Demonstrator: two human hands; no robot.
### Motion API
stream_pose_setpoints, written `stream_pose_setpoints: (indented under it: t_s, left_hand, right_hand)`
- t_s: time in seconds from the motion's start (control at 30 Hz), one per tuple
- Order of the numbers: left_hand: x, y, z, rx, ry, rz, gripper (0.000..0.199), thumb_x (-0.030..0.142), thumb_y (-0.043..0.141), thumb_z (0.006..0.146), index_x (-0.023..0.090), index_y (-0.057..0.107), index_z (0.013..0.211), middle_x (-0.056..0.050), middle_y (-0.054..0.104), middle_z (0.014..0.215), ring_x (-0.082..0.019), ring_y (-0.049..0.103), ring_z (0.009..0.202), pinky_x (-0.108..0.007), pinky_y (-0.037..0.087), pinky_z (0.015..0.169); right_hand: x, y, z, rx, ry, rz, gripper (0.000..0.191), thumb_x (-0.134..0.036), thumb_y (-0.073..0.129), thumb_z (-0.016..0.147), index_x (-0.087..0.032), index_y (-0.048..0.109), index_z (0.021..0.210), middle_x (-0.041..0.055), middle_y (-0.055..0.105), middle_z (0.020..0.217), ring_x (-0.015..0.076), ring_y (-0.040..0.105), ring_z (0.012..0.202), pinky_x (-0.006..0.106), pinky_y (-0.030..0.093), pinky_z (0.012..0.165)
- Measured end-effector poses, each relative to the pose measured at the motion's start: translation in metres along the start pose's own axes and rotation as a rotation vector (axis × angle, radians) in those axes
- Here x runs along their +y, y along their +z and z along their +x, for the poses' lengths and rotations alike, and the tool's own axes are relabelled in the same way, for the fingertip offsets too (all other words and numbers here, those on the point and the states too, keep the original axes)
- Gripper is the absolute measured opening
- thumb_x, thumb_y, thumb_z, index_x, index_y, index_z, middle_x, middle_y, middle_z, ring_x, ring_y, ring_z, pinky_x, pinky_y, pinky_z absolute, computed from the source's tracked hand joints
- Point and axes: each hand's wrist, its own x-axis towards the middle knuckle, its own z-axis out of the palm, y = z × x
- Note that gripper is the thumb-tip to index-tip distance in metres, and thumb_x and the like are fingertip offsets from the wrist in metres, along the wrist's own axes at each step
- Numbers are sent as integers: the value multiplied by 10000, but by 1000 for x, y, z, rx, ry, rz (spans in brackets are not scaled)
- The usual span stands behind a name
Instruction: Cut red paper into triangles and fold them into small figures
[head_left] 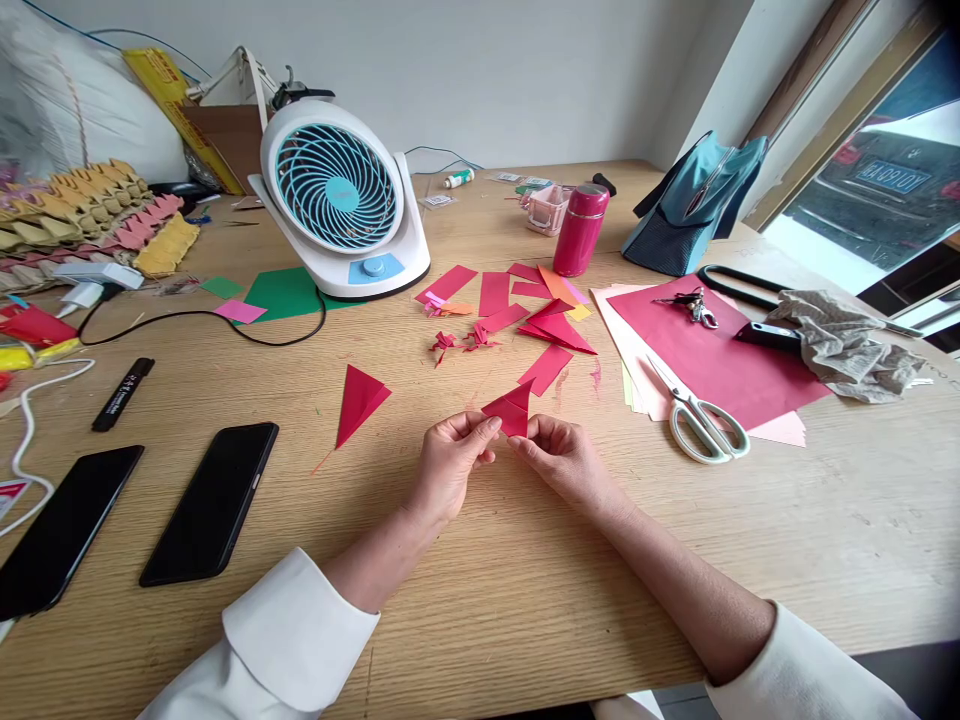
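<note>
A small folded red paper [511, 408] is held up between my two hands over the middle of the table. My left hand [454, 460] pinches its lower left edge between thumb and fingers. At its lower right corner, my right hand [566, 460] closes thumb and fingertips on it. A separate folded red triangle [360, 402] lies on the table to the left. Just beyond my hands are two small red folded figures [480, 337], several red paper strips [493, 294] and a larger folded red piece [556, 328].
A white fan [341, 195] stands behind, with a pink bottle [582, 230] and a blue bag [686, 205] at the back right. White scissors [705, 422] lie on paper sheets [720, 350] at right. Two black phones [211, 502] and a marker [124, 394] lie left.
</note>
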Motion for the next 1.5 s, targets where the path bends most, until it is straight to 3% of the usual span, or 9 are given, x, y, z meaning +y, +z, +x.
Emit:
stream_pose_setpoints:
  t_s: [0.23, 0.4, 0.57, 0.83, 1.07, 1.27, 1.37, 1.5]
  left_hand:
    - [-9, 2, -6, -41, 57, 59, 293, 345, 862, 595, 136, 669, 666, 9, 628, 674, -82, 529, 625, -192, 424, 515]
    - [-14, 0, -7, -94, 119, 152, 251, 358, 800, 698, 145, 668, 676, 5, 629, 665, -97, 549, 632, -195, 450, 514]
    - [-4, -3, -3, -140, 189, 293, 251, 383, 773, 727, 149, 684, 734, -9, 637, 712, -115, 544, 635, -209, 487, 489]
    - [8, -12, 6, -232, 298, 538, 231, 379, 758, 754, 166, 695, 692, 8, 614, 625, -99, 526, 539, -212, 444, 520]
    - [3, -12, 7, -215, 251, 467, 264, 398, 770, 739, 168, 677, 648, 14, 597, 591, -97, 521, 541, -221, 440, 561]
    - [6, -16, 10, -335, 114, 536, 294, 429, 782, 713, 155, 749, 816, -50, 691, 778, -138, 584, 654, -227, 504, 554]
    - [4, -18, 12, -312, 120, 530, 284, 429, 789, 702, 155, 733, 746, -30, 657, 698, -126, 554, 612, -226, 500, 536]
    - [-1, -18, 12, -261, 156, 513, 287, 429, 794, 701, 157, 703, 684, -7, 613, 636, -110, 516, 576, -227, 478, 551]
  right_hand:
    - [-8, 3, 1, 16, -52, 143, 396, -553, 773, 714, -201, 601, 767, 3, 601, 736, 147, 532, 694, 288, 428, 675]
    - [-4, 3, 2, 67, -61, 148, 408, -562, 769, 716, -205, 571, 709, -8, 568, 666, 129, 495, 599, 282, 425, 597]
    - [-2, 0, 2, 76, -57, 128, 397, -563, 762, 727, -202, 598, 739, 13, 605, 710, 136, 526, 613, 286, 450, 602]
    - [3, -11, 4, -23, -63, -3, 377, -553, 724, 781, -199, 595, 772, -2, 597, 677, 133, 508, 603, 274, 406, 568]
    - [-6, -16, 2, -63, -71, -94, 359, -521, 689, 821, -189, 566, 762, -16, 556, 650, 117, 461, 580, 260, 348, 541]
    - [-16, -19, -2, -55, -116, -290, 245, -384, 683, 825, -181, 578, 735, -22, 527, 632, 107, 407, 561, 250, 311, 517]
    - [-18, -19, -2, -57, -134, -353, 208, -350, 658, 835, -175, 597, 740, -8, 558, 658, 105, 402, 566, 249, 311, 520]
    - [-15, -18, -1, -67, -106, -271, 258, -418, 665, 836, -175, 606, 771, -3, 571, 681, 110, 419, 579, 253, 321, 531]
